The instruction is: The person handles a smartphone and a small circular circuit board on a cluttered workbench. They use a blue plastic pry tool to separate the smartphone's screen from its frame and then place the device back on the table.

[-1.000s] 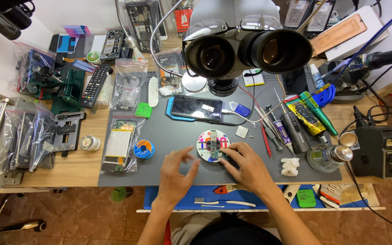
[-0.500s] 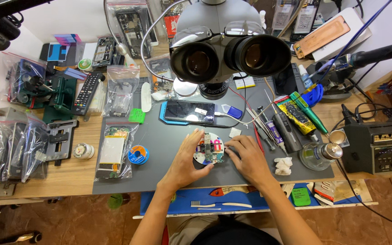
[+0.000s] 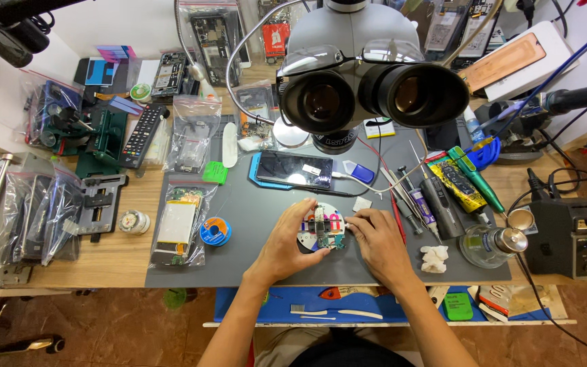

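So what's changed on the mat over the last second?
The left hand moved in from below and now cups the round holder; the right hand shifted to its right edge. The phone and solder spool stayed put.

Dark phone screen (image 3: 295,168) mid-mat; clear parts bag (image 3: 177,226) at its left edge
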